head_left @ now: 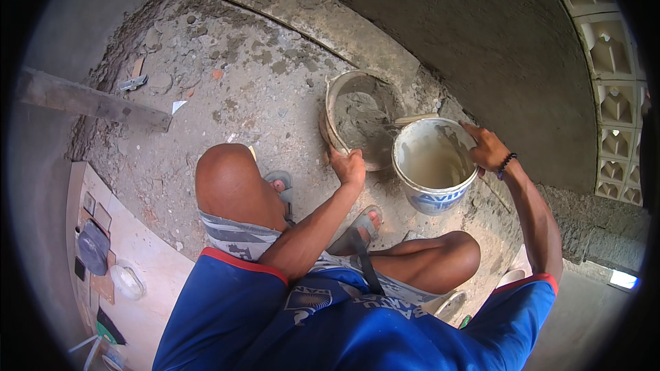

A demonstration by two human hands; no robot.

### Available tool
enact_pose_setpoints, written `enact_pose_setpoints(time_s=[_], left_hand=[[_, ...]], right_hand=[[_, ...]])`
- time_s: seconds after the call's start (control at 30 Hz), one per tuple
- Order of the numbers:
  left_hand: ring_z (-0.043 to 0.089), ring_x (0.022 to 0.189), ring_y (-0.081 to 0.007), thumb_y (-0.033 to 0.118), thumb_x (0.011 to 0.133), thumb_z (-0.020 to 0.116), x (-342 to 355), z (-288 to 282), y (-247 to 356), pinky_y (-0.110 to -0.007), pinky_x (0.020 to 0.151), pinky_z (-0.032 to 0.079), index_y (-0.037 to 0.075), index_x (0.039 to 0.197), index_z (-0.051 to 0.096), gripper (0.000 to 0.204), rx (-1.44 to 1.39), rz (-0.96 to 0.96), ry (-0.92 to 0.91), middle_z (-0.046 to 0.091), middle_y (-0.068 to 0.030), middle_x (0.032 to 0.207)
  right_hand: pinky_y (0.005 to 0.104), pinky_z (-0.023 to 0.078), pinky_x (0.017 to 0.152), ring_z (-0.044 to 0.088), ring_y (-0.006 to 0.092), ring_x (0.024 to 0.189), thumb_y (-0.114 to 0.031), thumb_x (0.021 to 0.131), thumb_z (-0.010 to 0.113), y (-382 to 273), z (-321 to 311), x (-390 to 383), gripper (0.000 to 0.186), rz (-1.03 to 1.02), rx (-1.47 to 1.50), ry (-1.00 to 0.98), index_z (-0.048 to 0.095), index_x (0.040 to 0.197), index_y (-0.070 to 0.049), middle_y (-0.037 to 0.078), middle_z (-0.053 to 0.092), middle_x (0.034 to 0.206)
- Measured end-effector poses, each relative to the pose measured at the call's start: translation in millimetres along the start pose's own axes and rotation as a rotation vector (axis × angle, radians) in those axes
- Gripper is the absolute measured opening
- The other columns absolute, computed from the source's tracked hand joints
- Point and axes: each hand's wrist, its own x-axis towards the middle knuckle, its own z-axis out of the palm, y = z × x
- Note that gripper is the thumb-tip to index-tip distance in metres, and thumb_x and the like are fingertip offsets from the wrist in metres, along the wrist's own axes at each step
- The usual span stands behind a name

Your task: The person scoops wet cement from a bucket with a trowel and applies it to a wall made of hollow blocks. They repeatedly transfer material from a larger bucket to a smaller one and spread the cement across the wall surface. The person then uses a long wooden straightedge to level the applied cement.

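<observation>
My left hand (347,165) grips the near-left rim of a grimy bucket (361,113) that holds wet grey mortar and sits on the rough floor in front of me. Just right of it is a white plastic bucket (427,200) with blue print and cloudy liquid inside. My right hand (487,148), a dark bead bracelet at its wrist, is closed on that bucket's right rim. A light wooden handle (405,119) juts from the mortar bucket toward the white one, its far end hidden.
A grey plank (110,102) lies at left. Tiles (130,233) with tools and dark objects are at lower left. A long board (289,7) runs along the rear plastered wall (481,34). Patterned ventilation blocks (612,96) line the right. Rubble (158,69) is scattered over the floor.
</observation>
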Motion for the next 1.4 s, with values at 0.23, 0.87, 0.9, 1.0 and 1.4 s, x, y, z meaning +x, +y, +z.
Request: enact_pose_setpoints(time_s=[0.23,0.87,0.9,1.0,1.4], left_hand=[[0.054,0.121,-0.0291,-0.007,0.072,0.052,1,0,11,-0.034,0.105,0.039,-0.002,0.142,0.038,0.071,-0.034,-0.045,-0.018,0.053,-0.0191,0.135],[0.053,0.102,-0.0257,0.009,0.072,0.061,9,1,37,-0.052,0.074,0.045,0.017,0.129,0.045,0.06,0.029,-0.363,0.034,0.055,-0.0069,0.116],[0.052,0.103,-0.0262,0.008,0.071,0.06,5,0,38,-0.052,0.073,0.045,0.017,0.13,0.045,0.061,0.04,-0.353,0.042,0.054,-0.0067,0.117],[0.051,0.106,-0.0277,0.006,0.069,0.059,4,1,32,-0.052,0.071,0.045,0.018,0.131,0.044,0.065,0.059,-0.266,0.005,0.053,-0.0066,0.119],[0.042,0.131,-0.0391,0.002,0.068,0.066,48,13,1,-0.042,0.112,0.032,0.005,0.141,0.044,0.076,0.505,0.283,0.082,0.047,-0.0234,0.138]], right_hand=[[0.0315,0.049,0.04,0.059,0.0172,0.045,0.008,0.069,0.046,17,9,-8,0.079,-0.036,0.14,0.033,0.038,0.147,-0.002,0.018,0.067,0.083],[0.0269,0.043,0.034,0.054,0.0139,0.046,0.008,0.071,0.046,246,209,40,0.08,0.121,1.001,0.38,0.034,0.149,-0.003,0.014,0.063,0.083],[0.0355,0.051,0.044,0.06,0.024,0.053,0.006,0.075,0.051,238,193,37,0.077,0.133,0.818,0.273,0.033,0.149,-0.002,0.018,0.065,0.086],[0.0474,0.055,0.071,0.063,0.0382,0.078,-0.001,0.082,0.06,211,149,40,0.072,-0.209,-0.175,0.683,0.033,0.149,-0.004,0.025,0.064,0.097],[0.0475,0.055,0.076,0.07,0.0371,0.089,-0.025,0.089,0.051,53,141,176,0.03,-0.676,-0.738,0.015,0.072,0.096,-0.006,0.02,0.072,0.091]])
